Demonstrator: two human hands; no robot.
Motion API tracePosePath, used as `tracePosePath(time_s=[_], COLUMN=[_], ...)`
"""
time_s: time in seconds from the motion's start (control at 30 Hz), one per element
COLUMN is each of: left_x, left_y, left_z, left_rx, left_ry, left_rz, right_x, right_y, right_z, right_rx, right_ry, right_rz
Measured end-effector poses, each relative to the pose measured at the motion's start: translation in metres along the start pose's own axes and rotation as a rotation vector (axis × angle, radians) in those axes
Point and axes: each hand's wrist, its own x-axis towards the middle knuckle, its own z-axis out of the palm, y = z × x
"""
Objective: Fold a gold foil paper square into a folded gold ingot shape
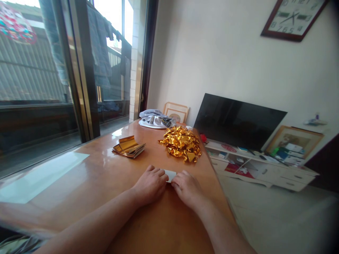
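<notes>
A small white piece of paper [170,175] lies on the glossy brown table [148,229] between my hands. My left hand [153,183] holds its left edge with curled fingers. On the right edge are the closed fingers and thumb of my right hand [186,187]. Beyond my left hand rests a stack of gold foil sheets [129,147], its top sheet partly raised. A heap of folded gold foil pieces [182,143] sits farther back on the right, past my right hand.
Grey and white cloth [156,119] is bunched at the table's far end. The table's right edge runs close by my right forearm. Past it stand a low white cabinet [267,173] and a dark television [238,120]. Glass doors line the left side.
</notes>
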Motion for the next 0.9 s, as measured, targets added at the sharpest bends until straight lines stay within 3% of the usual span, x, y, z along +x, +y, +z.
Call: tracePosePath(time_s=[0.33, 0.63, 0.9], left_x=[0.004, -0.002, -0.008], left_y=[0.000, -0.019, -0.037], left_z=[0.001, -0.008, -0.003], left_rx=[-0.028, -0.043, -0.050], left_ry=[0.055, 0.091, 0.134], left_rz=[0.050, -0.004, -0.076], right_x=[-0.001, -0.005, -0.006], right_y=[-0.003, 0.022, 0.029], right_z=[0.001, -0.006, -0.006], right_rx=[-0.005, 0.061, 0.075], right_ry=[0.092, 0.128, 0.131], right_rz=[-0.038, 0.007, 0.032])
